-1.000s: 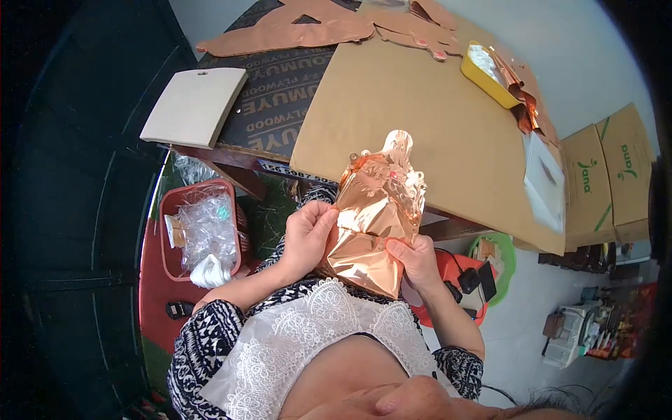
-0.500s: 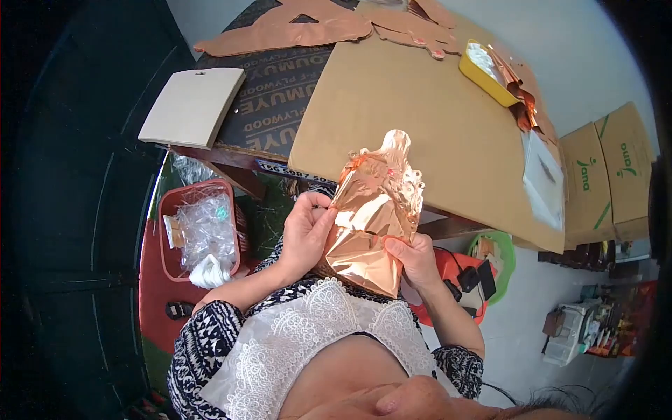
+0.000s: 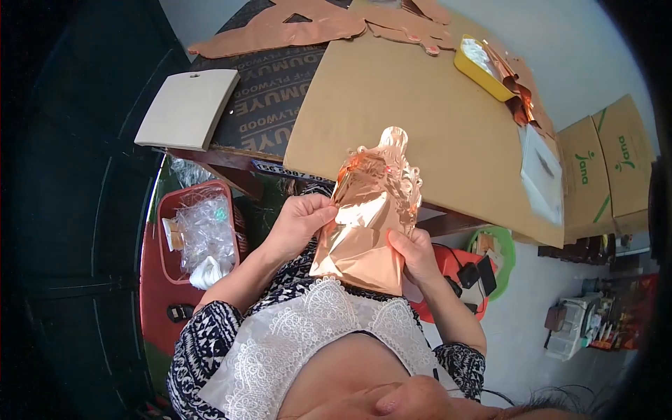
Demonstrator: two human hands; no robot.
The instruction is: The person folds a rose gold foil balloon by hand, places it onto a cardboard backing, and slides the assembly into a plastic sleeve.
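A shiny copper-coloured foil sheet point(image 3: 360, 245) lies over a piece with a scrolled, ornate edge, held above my lap. My left hand point(image 3: 301, 222) pinches its left edge between thumb and fingers. On the opposite side my right hand point(image 3: 414, 253) grips the lower right edge, thumb on top of the foil and the fingers mostly behind it. Toward the table the foil follows the raised scrolls and a rounded tip; nearer my body it is flatter, with creases. What the foil covers is hidden.
A cardboard sheet point(image 3: 392, 98) covers much of the table. On it stands a yellow tub point(image 3: 483, 75) with white material, beside crumpled copper foil point(image 3: 519, 105). Flat copper-coloured cutouts point(image 3: 294, 31) lie at the back. A red basket point(image 3: 164, 245) of clear plastic stands left; cartons point(image 3: 595, 168) stand right.
The foil's lower part looks flatter and spreads further left. My left hand has shifted its hold slightly, and my right thumb sits a little higher on the edge.
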